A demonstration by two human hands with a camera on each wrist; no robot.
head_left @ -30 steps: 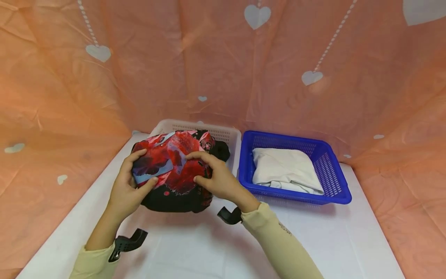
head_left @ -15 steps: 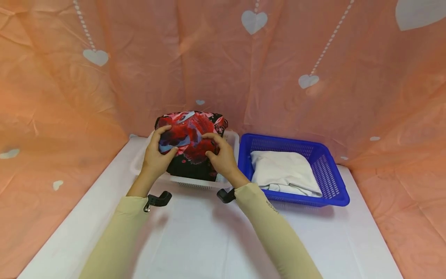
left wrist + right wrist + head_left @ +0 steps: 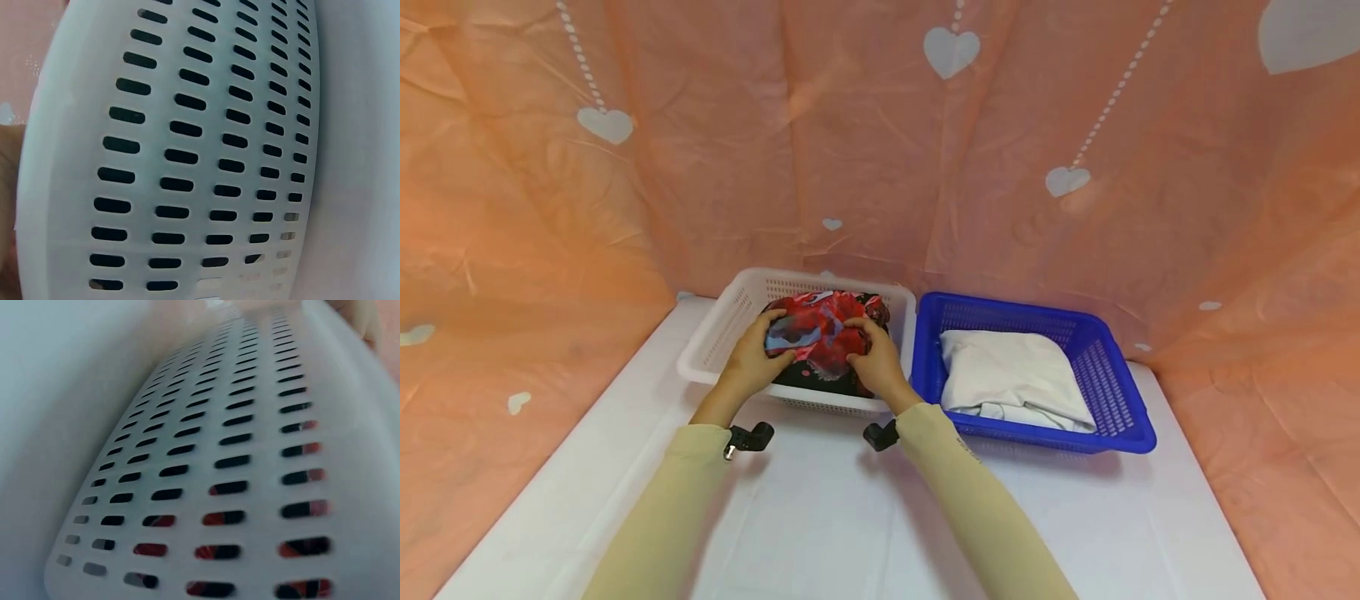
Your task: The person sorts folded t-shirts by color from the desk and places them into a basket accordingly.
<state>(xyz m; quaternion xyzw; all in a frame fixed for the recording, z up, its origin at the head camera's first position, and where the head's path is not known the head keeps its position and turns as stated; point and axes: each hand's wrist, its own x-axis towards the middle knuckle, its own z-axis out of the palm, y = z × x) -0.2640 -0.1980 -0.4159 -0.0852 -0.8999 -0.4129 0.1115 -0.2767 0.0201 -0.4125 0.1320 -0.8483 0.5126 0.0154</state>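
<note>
A folded red, black and blue patterned garment [image 3: 823, 337] lies inside the white perforated basket [image 3: 718, 342] at the back of the table. My left hand [image 3: 758, 357] grips its left side, thumb on top. My right hand [image 3: 871, 360] grips its right side. Both wrists reach over the basket's front rim. In the left wrist view only the slotted white basket wall [image 3: 206, 156] shows. In the right wrist view the basket wall [image 3: 206, 456] fills the frame, with red and black cloth [image 3: 300, 547] visible through the slots.
A blue basket [image 3: 1120, 392] stands right of the white one and holds a folded white cloth [image 3: 1011, 371]. The table [image 3: 850, 517] is covered in white. Orange heart-patterned fabric [image 3: 880, 142] walls in the back and both sides.
Both hands carried the garment away from me, up over the white basket's front rim, and lowered it into the basket.
</note>
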